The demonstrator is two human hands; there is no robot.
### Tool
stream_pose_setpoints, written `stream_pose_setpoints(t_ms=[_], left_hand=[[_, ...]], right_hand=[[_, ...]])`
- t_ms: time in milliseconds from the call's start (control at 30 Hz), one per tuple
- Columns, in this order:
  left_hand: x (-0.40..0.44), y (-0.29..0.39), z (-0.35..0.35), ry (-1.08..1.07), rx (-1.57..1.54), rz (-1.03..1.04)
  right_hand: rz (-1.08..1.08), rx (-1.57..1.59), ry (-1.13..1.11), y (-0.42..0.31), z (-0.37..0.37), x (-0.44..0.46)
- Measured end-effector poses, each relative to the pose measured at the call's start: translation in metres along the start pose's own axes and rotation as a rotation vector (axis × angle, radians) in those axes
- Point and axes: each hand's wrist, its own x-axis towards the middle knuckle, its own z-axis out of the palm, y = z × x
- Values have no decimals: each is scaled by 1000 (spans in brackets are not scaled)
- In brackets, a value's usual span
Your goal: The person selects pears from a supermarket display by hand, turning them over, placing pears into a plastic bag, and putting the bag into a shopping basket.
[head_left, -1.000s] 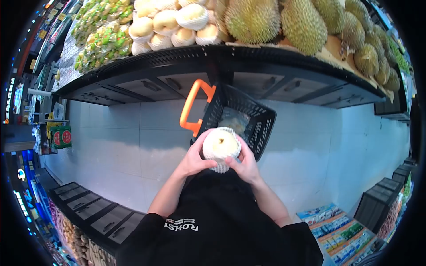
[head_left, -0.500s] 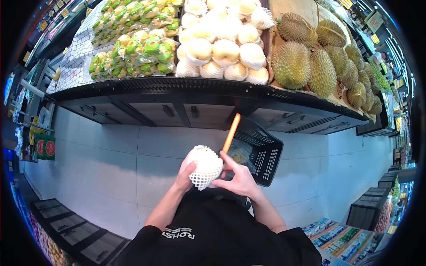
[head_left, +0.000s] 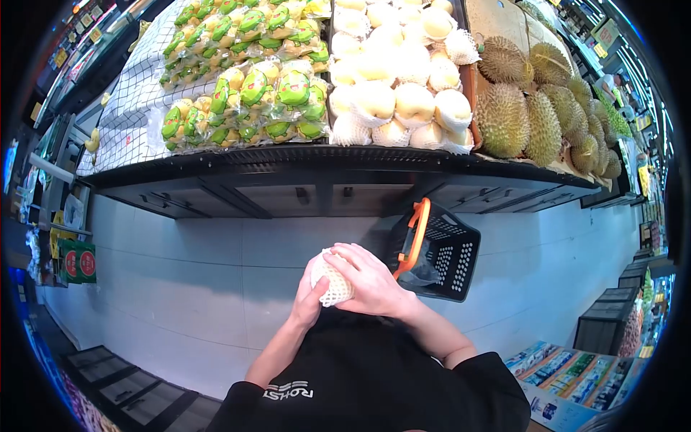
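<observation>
Close in front of my chest, a round pale fruit in a white foam net (head_left: 333, 281), like the pears on the display, sits between both hands. My left hand (head_left: 305, 299) is wrapped around its left side, with the thumb across the front of the net. My right hand (head_left: 374, 283) covers the top and right side, its fingers bent over the fruit. Most of the fruit is hidden by the net and my fingers. Just right of my right hand, a black shopping basket (head_left: 458, 272) with an orange handle (head_left: 416, 237) stands on the floor, a clear plastic bag (head_left: 426, 265) inside it.
Ahead is a black display stand (head_left: 288, 155) with bagged green-and-yellow fruit (head_left: 252, 93), net-wrapped pears (head_left: 414, 106) and durians (head_left: 502, 119). Dark crates (head_left: 129, 385) stand behind at left. Boxed goods (head_left: 572, 378) lie on a shelf at lower right.
My right hand has moved from beside the fruit to over its top and right side. The view has shifted, and the basket's orange handle now shows more from the side.
</observation>
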Motion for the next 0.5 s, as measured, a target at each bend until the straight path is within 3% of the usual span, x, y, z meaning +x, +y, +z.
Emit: stream_pose_setpoints(t_ms=[233,400,500], left_hand=[[40,18,-12,58,-256,-153],[90,26,-28,-121,-375,-323],[128,40,-9,-166,-361,-237]], right_hand=[[68,146,239,18,8,24],[72,220,271,43,-8,54],[64,229,301,60,-26,75]])
